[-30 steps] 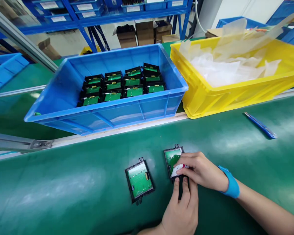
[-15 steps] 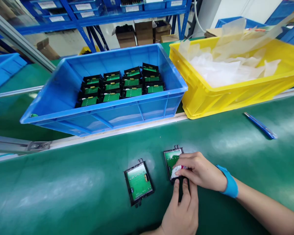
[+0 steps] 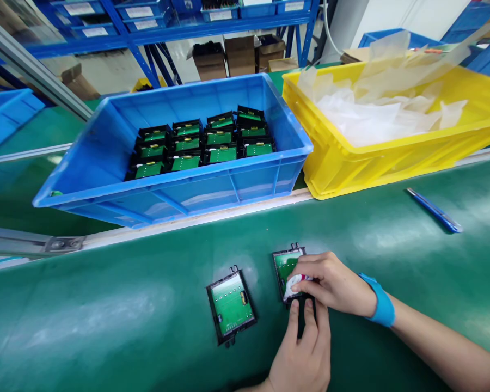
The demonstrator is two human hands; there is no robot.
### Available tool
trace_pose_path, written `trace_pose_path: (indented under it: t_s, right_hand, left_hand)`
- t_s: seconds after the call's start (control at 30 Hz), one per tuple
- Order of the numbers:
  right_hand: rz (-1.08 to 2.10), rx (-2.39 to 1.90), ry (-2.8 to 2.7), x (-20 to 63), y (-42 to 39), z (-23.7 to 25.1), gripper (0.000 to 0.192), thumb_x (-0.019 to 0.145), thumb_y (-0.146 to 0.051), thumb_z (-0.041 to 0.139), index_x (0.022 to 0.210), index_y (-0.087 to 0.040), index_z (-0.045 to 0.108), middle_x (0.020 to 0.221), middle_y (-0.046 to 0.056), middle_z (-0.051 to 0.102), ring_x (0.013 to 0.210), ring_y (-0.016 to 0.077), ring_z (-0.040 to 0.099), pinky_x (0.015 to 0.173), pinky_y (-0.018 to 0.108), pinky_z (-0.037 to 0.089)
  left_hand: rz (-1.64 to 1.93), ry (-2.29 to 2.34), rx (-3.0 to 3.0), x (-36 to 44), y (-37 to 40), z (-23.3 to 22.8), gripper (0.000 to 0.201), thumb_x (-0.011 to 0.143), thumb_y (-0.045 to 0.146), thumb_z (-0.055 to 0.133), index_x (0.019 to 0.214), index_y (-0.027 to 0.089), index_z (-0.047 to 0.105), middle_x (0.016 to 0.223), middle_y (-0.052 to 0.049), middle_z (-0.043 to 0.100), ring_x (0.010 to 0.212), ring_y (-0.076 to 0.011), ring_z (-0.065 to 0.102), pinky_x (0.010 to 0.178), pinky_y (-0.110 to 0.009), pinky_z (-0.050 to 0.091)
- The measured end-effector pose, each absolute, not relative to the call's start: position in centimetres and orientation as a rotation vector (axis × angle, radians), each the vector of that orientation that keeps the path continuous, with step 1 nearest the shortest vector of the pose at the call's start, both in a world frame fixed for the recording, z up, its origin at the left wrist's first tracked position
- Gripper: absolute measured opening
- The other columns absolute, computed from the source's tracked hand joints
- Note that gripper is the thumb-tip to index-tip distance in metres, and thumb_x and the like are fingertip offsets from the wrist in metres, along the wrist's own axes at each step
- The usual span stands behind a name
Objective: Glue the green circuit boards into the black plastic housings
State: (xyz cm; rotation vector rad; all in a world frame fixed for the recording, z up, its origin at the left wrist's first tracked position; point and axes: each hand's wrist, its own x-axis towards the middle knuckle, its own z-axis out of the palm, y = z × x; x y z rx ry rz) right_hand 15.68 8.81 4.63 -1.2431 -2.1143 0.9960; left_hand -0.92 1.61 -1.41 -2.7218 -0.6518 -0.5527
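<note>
My right hand (image 3: 330, 283), with a blue band on its wrist, pinches a small white tube (image 3: 294, 284) with a red mark. The tube's narrow end points down at the lower left corner of a green circuit board in a black frame (image 3: 285, 265). Part of that board is hidden under my fingers. My left hand (image 3: 306, 348) has its fingers stretched out, with the tips at the frame's near edge; the thumb is out of sight. To the left, a second framed circuit board (image 3: 233, 307) lies flat on the green work surface (image 3: 106, 316).
Behind the boards stands a blue bin (image 3: 179, 198) holding several framed circuit boards (image 3: 222, 154) in rows. Beside it, a yellow bin (image 3: 392, 171) contains thin white sheets (image 3: 371, 117). A blue utility knife (image 3: 435, 210) lies at the right.
My right hand and the tube have shifted only very slightly over the same corner of the board. My left hand and both framed boards look unmoved.
</note>
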Motion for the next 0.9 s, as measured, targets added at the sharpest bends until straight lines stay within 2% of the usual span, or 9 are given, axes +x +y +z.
trace_pose_path:
  t_s: [0.47,0.9]
  right_hand:
    - [1.011,-1.245,-2.096,15.73,8.9,4.55,0.025,0.096,-0.026,0.049,0.084,-0.017,0.07,0.076,0.005,0.066,0.068,0.0144,0.059,0.062,0.025,0.044]
    - [0.964,-1.239,-2.11,15.85,9.24,4.51,0.025,0.096,-0.025,0.05,0.078,-0.016,0.066,0.07,0.003,0.062,0.064,0.0134,0.054,0.058,0.024,0.04]
  left_hand:
    - [-0.559,-0.663,-2.732,-0.93,1.48,-1.66,0.039,0.088,0.017,0.041,0.114,0.012,0.069,0.127,-0.013,0.062,0.109,-0.0274,0.057,0.107,-0.053,0.033]
    - [-0.583,-0.681,-2.714,-0.76,1.68,-1.29,0.041,0.087,0.013,0.038,0.111,0.013,0.072,0.122,-0.011,0.064,0.108,-0.027,0.057,0.111,-0.055,0.027]
